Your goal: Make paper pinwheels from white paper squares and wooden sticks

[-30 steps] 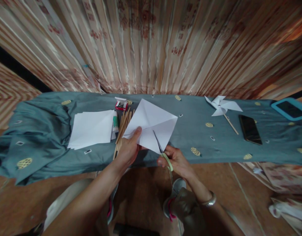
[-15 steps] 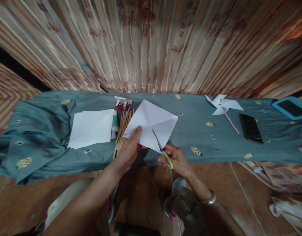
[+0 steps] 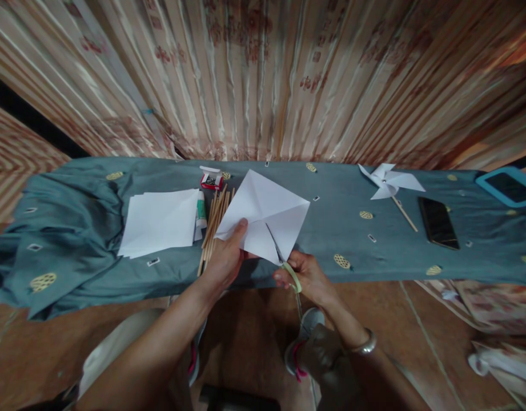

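Observation:
A creased square sheet of white paper (image 3: 275, 197) is held up over the near edge of the cloth. My left hand (image 3: 228, 251) grips its lower left side, thumb on top and fingers underneath. In my right hand (image 3: 305, 274) is a pair of scissors (image 3: 293, 278) with pale green handles. Their blades lie along the fold at the paper's lower corner, pointing toward the centre. Wooden sticks (image 3: 215, 222) lie just left of the paper, partly hidden by it and by my left hand.
A stack of white paper (image 3: 160, 222), a glue stick (image 3: 201, 210) and an open red box of small pins (image 3: 211, 180) are at left. Rightward lie a paper pinwheel (image 3: 386, 181), a phone (image 3: 438, 222) and a blue-framed tablet (image 3: 509, 186). A patterned cloth (image 3: 331, 228) covers the surface.
Almost nothing differs. The paper's lower corner and the scissors have shifted very slightly; both hands keep their hold.

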`<state>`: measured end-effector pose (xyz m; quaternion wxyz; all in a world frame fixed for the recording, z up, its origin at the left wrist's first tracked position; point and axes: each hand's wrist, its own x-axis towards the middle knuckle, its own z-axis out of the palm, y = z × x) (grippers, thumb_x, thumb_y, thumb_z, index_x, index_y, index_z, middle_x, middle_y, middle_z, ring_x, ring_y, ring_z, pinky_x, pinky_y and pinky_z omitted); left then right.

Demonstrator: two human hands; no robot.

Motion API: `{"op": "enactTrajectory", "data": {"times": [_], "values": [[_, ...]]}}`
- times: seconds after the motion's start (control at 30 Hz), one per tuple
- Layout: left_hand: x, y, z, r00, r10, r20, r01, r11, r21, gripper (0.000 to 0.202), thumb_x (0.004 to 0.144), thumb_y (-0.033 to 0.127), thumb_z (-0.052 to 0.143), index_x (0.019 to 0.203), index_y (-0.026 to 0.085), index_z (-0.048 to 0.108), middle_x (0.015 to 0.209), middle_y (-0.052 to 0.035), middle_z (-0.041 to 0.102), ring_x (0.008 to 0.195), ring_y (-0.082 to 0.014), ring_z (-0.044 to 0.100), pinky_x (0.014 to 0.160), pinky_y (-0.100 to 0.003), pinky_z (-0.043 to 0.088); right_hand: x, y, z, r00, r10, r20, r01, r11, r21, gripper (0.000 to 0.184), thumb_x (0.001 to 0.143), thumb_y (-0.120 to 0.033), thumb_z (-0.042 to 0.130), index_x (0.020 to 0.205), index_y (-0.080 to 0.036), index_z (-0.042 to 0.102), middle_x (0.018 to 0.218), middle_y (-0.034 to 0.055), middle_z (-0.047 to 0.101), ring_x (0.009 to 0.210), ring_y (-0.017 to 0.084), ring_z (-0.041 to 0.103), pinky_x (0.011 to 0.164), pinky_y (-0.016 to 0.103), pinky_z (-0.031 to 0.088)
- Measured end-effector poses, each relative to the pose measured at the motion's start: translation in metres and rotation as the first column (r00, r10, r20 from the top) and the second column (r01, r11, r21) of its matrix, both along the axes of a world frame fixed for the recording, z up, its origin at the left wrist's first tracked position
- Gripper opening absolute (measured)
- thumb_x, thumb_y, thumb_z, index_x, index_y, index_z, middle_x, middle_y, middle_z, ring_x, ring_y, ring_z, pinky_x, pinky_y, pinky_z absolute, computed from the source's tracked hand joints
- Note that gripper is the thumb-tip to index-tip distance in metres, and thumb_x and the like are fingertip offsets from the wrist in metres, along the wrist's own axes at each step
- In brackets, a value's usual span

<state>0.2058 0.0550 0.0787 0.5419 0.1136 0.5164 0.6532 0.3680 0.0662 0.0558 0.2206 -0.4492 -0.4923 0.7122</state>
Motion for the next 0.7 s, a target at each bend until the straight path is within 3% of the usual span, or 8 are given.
{"op": "enactTrajectory", "data": {"times": [0.2,0.33,0.47,0.57,0.6,0.7], "values": [[0.0,0.0,-0.001,1.0,0.002,0.002,-0.002,1.0,-0.007,0.033,0.08,0.02,0.067,0.112,0.019,0.065,0.108,-0.0065,0.072,0.095,-0.0211,0.068,0.078,-0.032,0.058,0.002,-0.001,-0.005,0.999,0.032,0.003,-0.032,0.999,0.019,0.045,0.052,-0.05,0.084,0.074,-0.019,0.059,0.053,-0.0046,0.062,0.042,0.009,0.052,0.042,0.02,0.04],[-0.008,0.004,-0.004,1.0,0.022,0.006,-0.022,0.997,0.076,0.035,0.08,0.019,0.066,0.115,0.019,0.064,0.112,-0.0065,0.071,0.101,-0.0203,0.067,0.084,-0.03,0.056,0.009,-0.001,-0.009,0.994,0.111,-0.006,-0.11,0.99,0.088,0.049,0.058,-0.054,0.081,0.084,-0.017,0.061,0.062,-0.0021,0.064,0.052,0.009,0.055,0.049,0.021,0.043],[-0.026,0.011,0.002,0.996,0.082,0.02,-0.084,0.988,0.13,0.03,0.082,0.017,0.063,0.112,0.017,0.065,0.11,-0.0063,0.072,0.098,-0.0189,0.068,0.086,-0.03,0.055,0.031,0.005,-0.005,0.974,0.226,-0.008,-0.226,0.974,0.026,0.056,0.063,-0.051,0.08,0.101,-0.014,0.062,0.068,0.0,0.065,0.057,0.011,0.057,0.055,0.025,0.045],[-0.036,0.014,0.009,0.989,0.148,0.006,-0.148,0.98,0.135,0.028,0.08,0.013,0.063,0.107,0.015,0.066,0.104,-0.0061,0.073,0.093,-0.0177,0.069,0.084,-0.027,0.055,0.054,0.016,0.001,0.973,0.226,0.045,-0.227,0.974,0.011,0.052,0.063,-0.055,0.078,0.093,-0.014,0.066,0.069,0.0023,0.067,0.057,0.012,0.058,0.055,0.026,0.046],[-0.037,0.013,0.011,0.989,0.151,-0.004,-0.149,0.98,0.135,0.027,0.078,0.012,0.064,0.105,0.014,0.067,0.101,-0.0064,0.074,0.092,-0.0182,0.069,0.083,-0.026,0.055,0.061,0.02,0.002,0.98,0.187,0.061,-0.189,0.981,0.031,0.053,0.062,-0.058,0.077,0.092,-0.015,0.067,0.069,0.003,0.068,0.057,0.013,0.058,0.056,0.026,0.047],[-0.035,0.008,0.008,0.998,0.05,-0.026,-0.047,0.993,0.106,0.031,0.071,0.014,0.071,0.102,0.012,0.068,0.097,-0.0082,0.074,0.092,-0.022,0.069,0.082,-0.029,0.055,0.071,0.03,0.003,0.987,-0.153,0.053,0.14,0.97,0.2,0.053,0.062,-0.059,0.076,0.096,-0.019,0.067,0.073,0.0035,0.07,0.06,0.014,0.059,0.058,0.028,0.048]]}}
